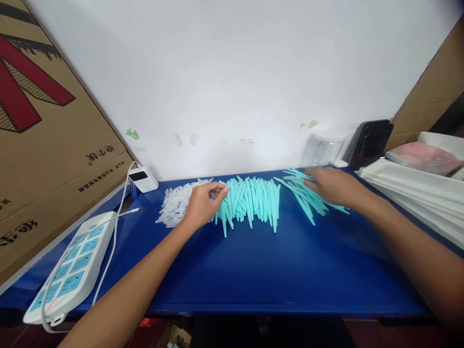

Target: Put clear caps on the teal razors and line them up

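My left hand [205, 203] is at the left end of a row of slim, tapered turquoise plastic sticks [253, 200]. Its thumb and index finger are pressed together; anything pinched between them is too small to make out. Just left of that hand, and partly behind it, lies a heap of small translucent whitish plastic pieces [174, 205]. Over on the right, my right hand [331, 186] reaches into a looser, fanned-out pile of similar turquoise sticks [308, 200]. Its fingers are slightly blurred and partly hidden, so their grip is unclear.
A blue-covered table [253, 275] runs along a white wall. To the left are a power strip [78, 263], a white cable, a small white device [143, 179] and a cardboard box [54, 145]. A clear container [326, 149], a black object [371, 142] and stacked white sheets [416, 193] stand right.
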A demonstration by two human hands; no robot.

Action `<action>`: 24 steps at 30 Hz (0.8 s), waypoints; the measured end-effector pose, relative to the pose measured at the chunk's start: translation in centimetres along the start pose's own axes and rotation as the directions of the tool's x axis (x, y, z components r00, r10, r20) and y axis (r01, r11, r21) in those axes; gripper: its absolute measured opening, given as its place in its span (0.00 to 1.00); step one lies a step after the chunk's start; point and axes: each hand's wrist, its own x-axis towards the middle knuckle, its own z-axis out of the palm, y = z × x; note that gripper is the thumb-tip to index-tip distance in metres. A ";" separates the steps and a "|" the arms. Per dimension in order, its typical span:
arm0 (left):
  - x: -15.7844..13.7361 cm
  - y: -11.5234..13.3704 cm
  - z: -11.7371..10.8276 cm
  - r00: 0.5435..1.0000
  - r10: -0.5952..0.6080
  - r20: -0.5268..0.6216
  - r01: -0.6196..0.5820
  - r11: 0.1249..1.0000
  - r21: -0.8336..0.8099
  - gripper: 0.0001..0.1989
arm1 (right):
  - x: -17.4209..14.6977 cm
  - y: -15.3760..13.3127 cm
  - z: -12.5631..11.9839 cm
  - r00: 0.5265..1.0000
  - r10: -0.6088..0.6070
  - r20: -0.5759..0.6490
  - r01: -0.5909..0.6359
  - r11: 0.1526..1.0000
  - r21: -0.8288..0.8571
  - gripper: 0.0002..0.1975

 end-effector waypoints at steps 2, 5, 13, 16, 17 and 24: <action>0.1 -0.4 -0.1 1.000 0.004 -0.001 -0.004 0.999 0.043 0.13 | 0.1 0.4 0.1 0.996 0.070 0.059 -0.065 0.993 -0.094 0.17; 0.2 -0.8 -0.2 1.000 0.000 0.006 -0.001 0.994 0.107 0.13 | -0.1 0.3 0.3 0.989 0.115 0.087 -0.105 0.987 -0.120 0.18; 0.7 -1.3 -1.1 1.000 -0.012 -0.015 0.016 0.946 0.325 0.14 | -0.5 0.2 -0.6 0.972 0.234 -0.008 -0.233 0.965 -0.117 0.21; 1.3 -2.4 -3.2 0.998 -0.065 0.014 0.044 0.809 0.587 0.13 | -0.8 -0.6 -1.3 0.974 0.177 -0.144 -0.173 0.984 0.038 0.20; 1.5 -2.9 -4.2 0.995 -0.100 0.025 0.060 0.751 0.657 0.12 | -1.0 -1.1 -1.4 0.974 0.134 -0.180 -0.116 0.987 0.111 0.20; 2.8 -6.6 -8.3 0.934 -0.278 0.225 0.065 0.751 0.657 0.09 | -1.9 -4.0 -0.8 0.981 0.010 -0.194 0.080 0.890 0.449 0.17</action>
